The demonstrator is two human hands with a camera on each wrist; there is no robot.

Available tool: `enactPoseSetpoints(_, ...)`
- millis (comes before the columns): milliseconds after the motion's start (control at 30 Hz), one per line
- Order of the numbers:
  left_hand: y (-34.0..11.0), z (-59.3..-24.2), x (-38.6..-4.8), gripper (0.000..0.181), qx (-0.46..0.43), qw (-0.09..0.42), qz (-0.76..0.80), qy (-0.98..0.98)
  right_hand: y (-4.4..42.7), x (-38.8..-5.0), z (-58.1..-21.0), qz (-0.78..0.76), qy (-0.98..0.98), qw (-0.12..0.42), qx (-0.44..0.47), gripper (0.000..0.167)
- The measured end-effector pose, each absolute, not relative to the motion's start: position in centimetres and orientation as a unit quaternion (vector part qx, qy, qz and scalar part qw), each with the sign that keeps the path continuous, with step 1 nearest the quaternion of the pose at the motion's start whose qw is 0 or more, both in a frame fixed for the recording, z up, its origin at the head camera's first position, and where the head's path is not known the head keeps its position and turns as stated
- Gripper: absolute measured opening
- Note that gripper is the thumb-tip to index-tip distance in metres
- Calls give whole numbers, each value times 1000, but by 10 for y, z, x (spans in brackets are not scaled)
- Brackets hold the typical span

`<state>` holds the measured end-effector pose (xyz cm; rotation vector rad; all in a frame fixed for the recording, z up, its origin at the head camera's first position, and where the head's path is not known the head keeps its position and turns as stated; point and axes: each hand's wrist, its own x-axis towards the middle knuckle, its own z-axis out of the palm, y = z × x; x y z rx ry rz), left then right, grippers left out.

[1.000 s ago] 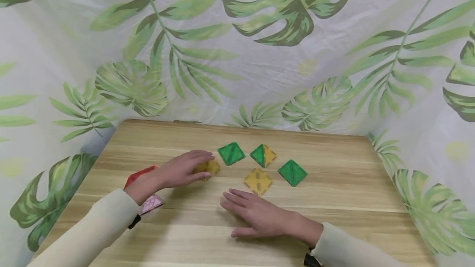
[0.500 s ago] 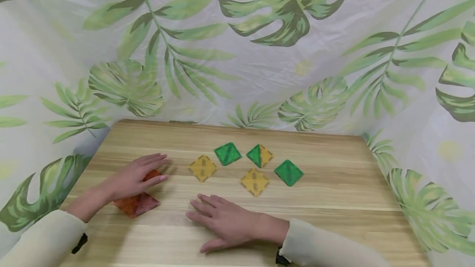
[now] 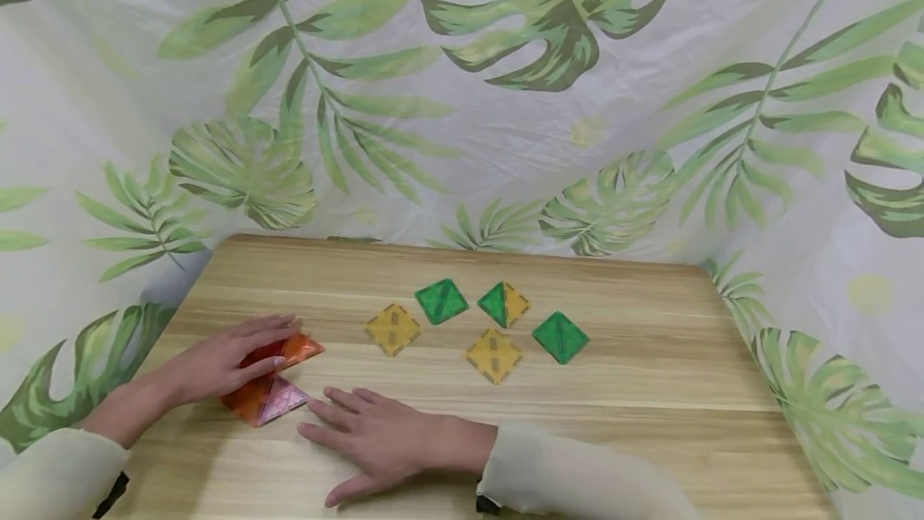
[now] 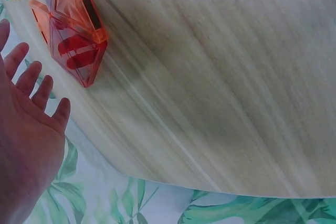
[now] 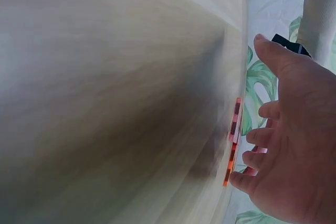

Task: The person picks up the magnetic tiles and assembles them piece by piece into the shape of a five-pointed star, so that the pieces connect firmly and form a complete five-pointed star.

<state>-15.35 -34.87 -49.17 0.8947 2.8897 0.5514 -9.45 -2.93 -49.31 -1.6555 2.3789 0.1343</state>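
Translucent magnetic tiles lie in a cluster at the table's left. My left hand is over this cluster with relaxed fingers; in the left wrist view its fingers are spread beside a red tile. An orange tile shows past the fingertips, and another orange tile below the hand. Whether the left fingers touch the tiles is hard to tell. A pink tile adjoins the lower orange one. Just right of it, my right hand is spread palm down, fingertips close to the pink tile, nothing held.
Mid-table lie two yellow diamonds, the left yellow diamond and the nearer yellow diamond. Around them are a green diamond, a green-and-yellow diamond and a right green diamond. Leaf-print cloth hangs behind the wooden table.
My left hand has moved left from the yellow diamond to the red, orange and pink cluster. The right hand has slid left toward the pink tile. The mid-table diamonds stay put.
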Motion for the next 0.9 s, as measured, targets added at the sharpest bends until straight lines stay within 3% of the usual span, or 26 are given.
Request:
enactPoseSetpoints(467, -354, -504, -154, 46, 332, 6, 174, 927, -75, -92, -503, 91, 829, 112, -540, 96)
enactPoseSetpoints(800, -348, -501, -152, 51, 366, -11, 139, 920, -65, -92, -505, 81, 821, 112, -554, 92)
enactPoseSetpoints(900, -342, -498, -148, 51, 379, 7, 142, 914, -55, -90, -503, 72, 816, 118, -561, 89)
